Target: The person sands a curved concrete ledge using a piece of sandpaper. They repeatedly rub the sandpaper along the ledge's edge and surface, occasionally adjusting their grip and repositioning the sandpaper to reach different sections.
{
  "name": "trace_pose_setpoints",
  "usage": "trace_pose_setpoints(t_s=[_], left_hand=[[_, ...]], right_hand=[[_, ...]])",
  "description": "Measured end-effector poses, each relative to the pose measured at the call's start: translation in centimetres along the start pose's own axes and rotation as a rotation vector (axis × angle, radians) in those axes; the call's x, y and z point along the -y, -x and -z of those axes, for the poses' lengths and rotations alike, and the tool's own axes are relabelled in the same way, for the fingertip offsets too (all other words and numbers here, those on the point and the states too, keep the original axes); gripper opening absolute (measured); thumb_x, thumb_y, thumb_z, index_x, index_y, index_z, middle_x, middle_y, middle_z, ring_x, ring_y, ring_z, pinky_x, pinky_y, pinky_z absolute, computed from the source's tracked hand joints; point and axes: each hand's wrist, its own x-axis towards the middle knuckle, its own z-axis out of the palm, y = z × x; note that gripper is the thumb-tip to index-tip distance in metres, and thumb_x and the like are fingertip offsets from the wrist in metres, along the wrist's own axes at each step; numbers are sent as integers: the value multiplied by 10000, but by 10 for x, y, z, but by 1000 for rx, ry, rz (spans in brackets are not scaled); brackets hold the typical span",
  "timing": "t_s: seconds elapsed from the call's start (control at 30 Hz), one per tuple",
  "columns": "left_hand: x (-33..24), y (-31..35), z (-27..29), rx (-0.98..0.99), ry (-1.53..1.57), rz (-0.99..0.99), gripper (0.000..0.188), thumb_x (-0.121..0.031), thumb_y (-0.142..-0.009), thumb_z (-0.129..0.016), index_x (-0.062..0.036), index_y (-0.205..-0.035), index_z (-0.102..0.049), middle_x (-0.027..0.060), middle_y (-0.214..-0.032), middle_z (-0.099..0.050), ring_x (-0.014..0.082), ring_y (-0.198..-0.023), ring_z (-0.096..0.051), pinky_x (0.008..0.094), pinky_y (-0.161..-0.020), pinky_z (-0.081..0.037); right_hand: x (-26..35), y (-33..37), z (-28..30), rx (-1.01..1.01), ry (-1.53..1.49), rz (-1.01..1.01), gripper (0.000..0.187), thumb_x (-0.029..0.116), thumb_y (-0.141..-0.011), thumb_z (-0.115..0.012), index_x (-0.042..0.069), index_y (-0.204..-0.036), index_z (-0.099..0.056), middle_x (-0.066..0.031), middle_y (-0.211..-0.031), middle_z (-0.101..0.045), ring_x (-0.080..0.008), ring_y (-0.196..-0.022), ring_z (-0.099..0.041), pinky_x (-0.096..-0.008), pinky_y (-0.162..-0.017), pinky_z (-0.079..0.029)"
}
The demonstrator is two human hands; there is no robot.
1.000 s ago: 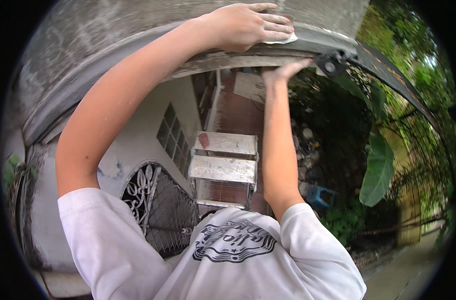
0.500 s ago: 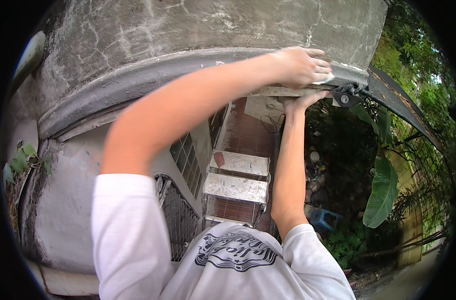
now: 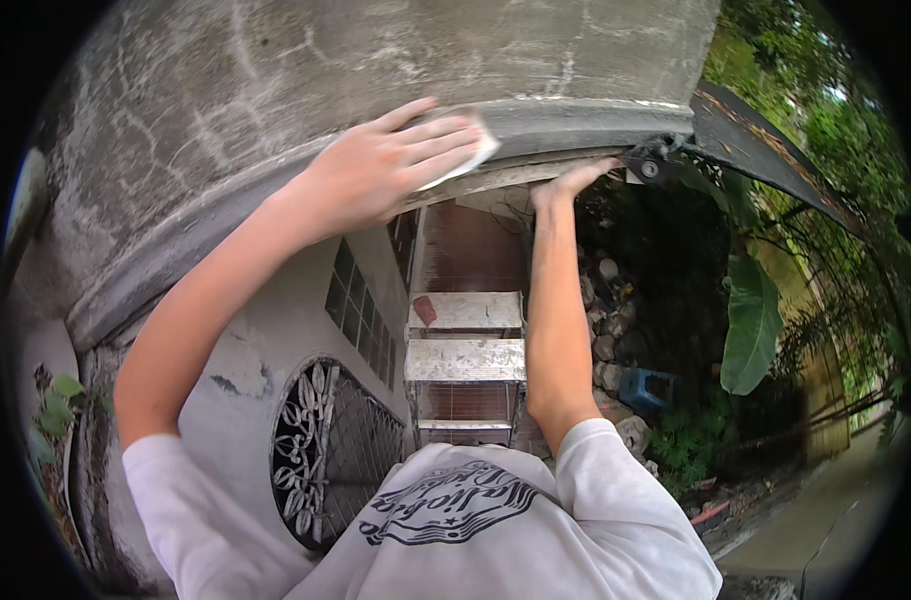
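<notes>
My left hand [image 3: 390, 165] lies with fingers stretched over a folded white sheet [image 3: 486, 147], maybe sandpaper or a cloth, and presses it on the grey concrete ledge [image 3: 595, 125]. Only the sheet's right end shows; the rest is under my fingers. To the right, my right hand [image 3: 567, 184] reaches up to the lower edge of the ledge and grips there. Its fingers are partly hidden; one digit points toward a black bracket-like piece [image 3: 651, 168] at the ledge's corner.
Below me stands a paint-spotted stepladder [image 3: 465, 360] with a reddish scrap [image 3: 424, 310] on a step. A cracked wall [image 3: 455, 50] rises above the ledge. Dark netting [image 3: 765, 145] stretches right, over plants and a blue stool [image 3: 645, 388]. An ornate metal grille [image 3: 350, 450] is at lower left.
My left hand has swept left along the ledge with the white sheet, away from my right hand. My right hand keeps its place by the bracket. The view has shifted slightly.
</notes>
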Motion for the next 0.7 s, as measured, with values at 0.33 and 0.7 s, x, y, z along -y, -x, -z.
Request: trace_pose_setpoints(t_s=[0.33,0.7], left_hand=[[-14,-139,-70,-70,-99,-66,638,-70,-804,-579,-58,-1428,-448,93,-1479,-472,198,-1379,-428,389,-1210,-260],[-15,-6,-37,-180,-234,129,513,-125,-888,-509,-118,-1401,-497,23,-1469,-491,146,-1374,-435,418,-1195,-274]], right_hand=[[1,-2,4,150,-127,8,936,798,-883,-12,177,-1542,-251,-60,-1583,-290,-273,-1448,-287,-435,-1195,-248],[11,8,-11,85,6,-20,1033,849,-827,12,157,-1529,-296,-117,-1575,-295,-369,-1424,-306,-547,-1173,-247]])
